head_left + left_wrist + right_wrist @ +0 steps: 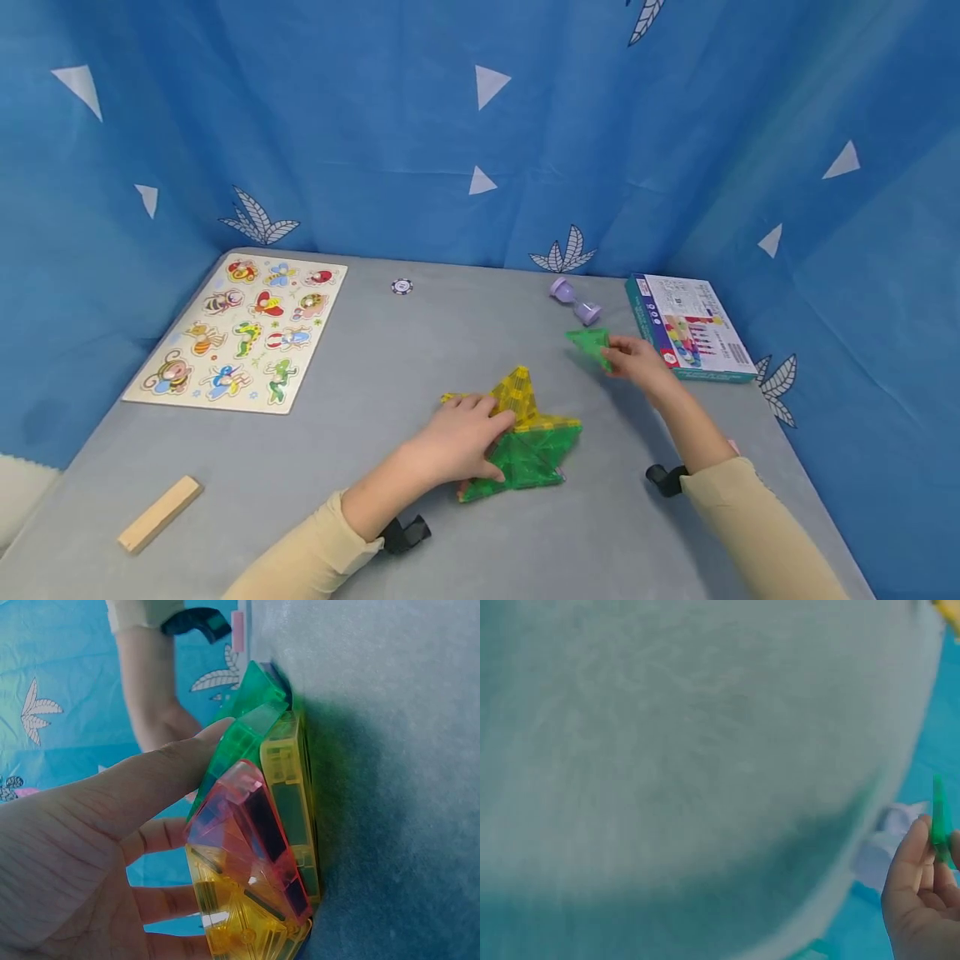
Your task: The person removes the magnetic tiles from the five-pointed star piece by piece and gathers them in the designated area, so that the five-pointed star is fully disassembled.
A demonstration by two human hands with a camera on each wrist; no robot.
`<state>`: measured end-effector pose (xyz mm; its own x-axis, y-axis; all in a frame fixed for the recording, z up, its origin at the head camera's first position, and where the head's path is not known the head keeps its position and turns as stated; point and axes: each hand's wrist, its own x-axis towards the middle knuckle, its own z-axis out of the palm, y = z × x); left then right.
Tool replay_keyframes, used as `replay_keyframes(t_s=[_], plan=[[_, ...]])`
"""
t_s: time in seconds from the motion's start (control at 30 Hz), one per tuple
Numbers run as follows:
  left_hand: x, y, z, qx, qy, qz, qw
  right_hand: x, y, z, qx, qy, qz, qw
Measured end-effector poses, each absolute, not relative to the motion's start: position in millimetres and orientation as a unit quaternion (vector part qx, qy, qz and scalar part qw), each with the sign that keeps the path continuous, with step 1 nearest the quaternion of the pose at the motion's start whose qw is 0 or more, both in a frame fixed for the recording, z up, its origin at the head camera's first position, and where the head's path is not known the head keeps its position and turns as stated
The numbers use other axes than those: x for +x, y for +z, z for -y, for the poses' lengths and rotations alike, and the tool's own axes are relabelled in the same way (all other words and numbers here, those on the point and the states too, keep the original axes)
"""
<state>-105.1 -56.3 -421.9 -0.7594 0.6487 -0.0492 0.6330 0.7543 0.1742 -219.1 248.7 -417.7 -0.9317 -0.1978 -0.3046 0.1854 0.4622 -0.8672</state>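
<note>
A star-like build of translucent magnetic tiles lies on the grey table, with green tiles [528, 458] at the front and yellow tiles [517, 392] behind. My left hand [461, 437] holds its left side, fingers over the top and thumb at the green part. A pink-red tile [244, 832] shows in the left wrist view between green and yellow ones. Off to the right, my right hand [637, 364] pinches a loose green triangular tile [588, 340] above the table. In the right wrist view that tile [938, 817] appears nearly edge-on between thumb and fingers.
A purple sand timer [575, 302] lies beyond the right hand, beside a boxed toy set [693, 329]. On the left are an insect peg puzzle [240, 333] and a wooden block [160, 514]. A round chip [402, 287] lies towards the blue curtain [375, 125].
</note>
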Motion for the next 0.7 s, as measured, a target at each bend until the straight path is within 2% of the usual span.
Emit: replay_keyframes(t_s=[0.2,0.43,0.7], plan=[[-104,-422,55,0.339,0.07,-0.937,0.053,-240,-446,-241,0.03,-0.532,-0.823,0.196],[-98,-421,53,0.351,0.061,-0.933,0.059,-240,-458,-237,0.068,-0.534,-0.817,0.208],[-102,-420,53,0.345,0.057,-0.937,0.031,-241,-442,-233,-0.001,-0.401,-0.901,0.163]])
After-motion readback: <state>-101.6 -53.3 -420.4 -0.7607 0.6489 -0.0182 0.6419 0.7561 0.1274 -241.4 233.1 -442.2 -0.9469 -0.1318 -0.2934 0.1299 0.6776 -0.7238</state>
